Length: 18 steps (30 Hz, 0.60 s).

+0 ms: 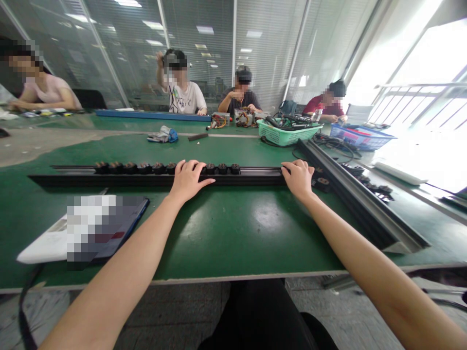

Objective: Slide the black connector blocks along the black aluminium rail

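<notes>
A long black channel-shaped rail [120,181] lies across the green table in front of me. Several round black parts with copper-coloured tops [144,168] sit in a row in its channel. My left hand [188,181] straddles the rail near its middle, fingers over the top among the round parts and thumb along the near side. Whether a round part is under those fingers is hidden. At the rail's right end, my right hand [299,179] is closed around the edge, its fingers curled over the far side. More round parts [321,183] lie just beyond that hand.
A second black rail [361,199] slants along the right, with loose round parts [375,187] past it. A dark tablet-like device [120,228] and a white object [54,238] lie front left. Green [288,135] and blue baskets [361,138] stand behind; several people sit opposite.
</notes>
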Motion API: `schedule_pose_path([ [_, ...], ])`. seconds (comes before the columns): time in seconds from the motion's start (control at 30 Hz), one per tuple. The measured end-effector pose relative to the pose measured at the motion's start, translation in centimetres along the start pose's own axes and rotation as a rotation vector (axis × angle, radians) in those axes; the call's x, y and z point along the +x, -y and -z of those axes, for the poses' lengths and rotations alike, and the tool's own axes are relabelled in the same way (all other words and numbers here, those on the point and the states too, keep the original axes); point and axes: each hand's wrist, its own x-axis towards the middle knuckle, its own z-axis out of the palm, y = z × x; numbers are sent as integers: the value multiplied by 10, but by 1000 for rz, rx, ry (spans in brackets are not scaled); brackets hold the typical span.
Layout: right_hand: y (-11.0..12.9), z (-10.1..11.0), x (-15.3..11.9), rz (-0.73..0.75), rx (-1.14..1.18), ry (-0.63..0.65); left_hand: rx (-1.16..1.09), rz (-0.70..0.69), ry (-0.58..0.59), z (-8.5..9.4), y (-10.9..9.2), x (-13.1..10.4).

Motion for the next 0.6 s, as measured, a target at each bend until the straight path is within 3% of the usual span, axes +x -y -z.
schedule_pose_path([
  [0.6,-3,0,1,-16,-31,1,-5,-2,3,0,1,0],
])
